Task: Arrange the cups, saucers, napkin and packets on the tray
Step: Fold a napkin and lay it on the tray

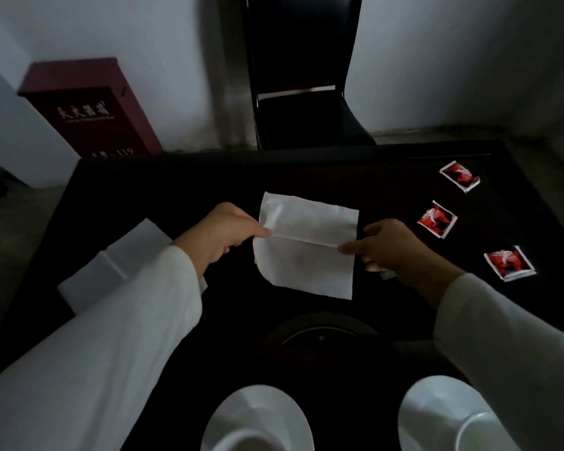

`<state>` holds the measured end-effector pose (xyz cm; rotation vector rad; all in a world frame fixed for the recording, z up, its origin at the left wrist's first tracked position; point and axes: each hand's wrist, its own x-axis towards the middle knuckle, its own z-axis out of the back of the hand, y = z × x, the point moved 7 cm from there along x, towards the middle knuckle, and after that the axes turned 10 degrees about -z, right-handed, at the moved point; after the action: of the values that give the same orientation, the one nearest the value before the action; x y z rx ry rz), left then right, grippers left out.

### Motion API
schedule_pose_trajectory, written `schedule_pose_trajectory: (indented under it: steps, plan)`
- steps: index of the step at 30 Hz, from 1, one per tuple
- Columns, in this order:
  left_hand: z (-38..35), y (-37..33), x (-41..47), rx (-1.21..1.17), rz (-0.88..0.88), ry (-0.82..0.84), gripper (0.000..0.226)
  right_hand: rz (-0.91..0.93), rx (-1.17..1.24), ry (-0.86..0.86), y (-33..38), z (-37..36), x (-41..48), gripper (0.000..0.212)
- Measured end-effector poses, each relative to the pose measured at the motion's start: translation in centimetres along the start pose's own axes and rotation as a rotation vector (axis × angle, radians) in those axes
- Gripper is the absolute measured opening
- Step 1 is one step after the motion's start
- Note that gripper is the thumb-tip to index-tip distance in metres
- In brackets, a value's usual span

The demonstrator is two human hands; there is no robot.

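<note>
A white napkin [306, 249] is held flat over the dark table, creased across its middle. My left hand [223, 234] pinches the left end of that crease and my right hand [391, 247] pinches the right end. Three red-and-white packets [437, 219] lie in a row at the right. Two white saucers [258, 415] with cups sit at the near edge; the right saucer [437, 415] is partly under my right sleeve. A dark round tray [319, 330] lies just beyond the saucers, hard to make out.
A folded white cloth or paper stack [111, 265] lies at the table's left, partly under my left sleeve. A black chair [303, 92] stands beyond the table's far edge. A red fire-equipment box [88, 109] stands on the floor at the back left.
</note>
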<state>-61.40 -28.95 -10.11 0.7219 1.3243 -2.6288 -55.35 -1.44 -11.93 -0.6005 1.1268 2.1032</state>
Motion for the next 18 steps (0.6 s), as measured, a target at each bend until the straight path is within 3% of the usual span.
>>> schedule_pose_trajectory:
  steps: [2, 6, 9, 18]
  plan:
    - [0.2, -0.1, -0.2, 0.032, -0.044, -0.028, 0.020, 0.079, -0.087, -0.056, 0.1, -0.1, -0.6, 0.055]
    - [0.8, -1.8, -0.8, 0.346, -0.429, -0.152, 0.046, 0.487, -0.402, -0.275, 1.4, -0.3, -2.7, 0.045]
    - [0.1, -2.8, -1.5, 0.482, -0.666, -0.114, 0.043, 0.579, -0.436, -0.300, 1.4, -0.6, -3.2, 0.036]
    - [-1.5, -1.7, -1.6, 0.460, -0.736, -0.114, 0.033, 0.693, -0.407, -0.352, 1.0, -0.4, -3.2, 0.021]
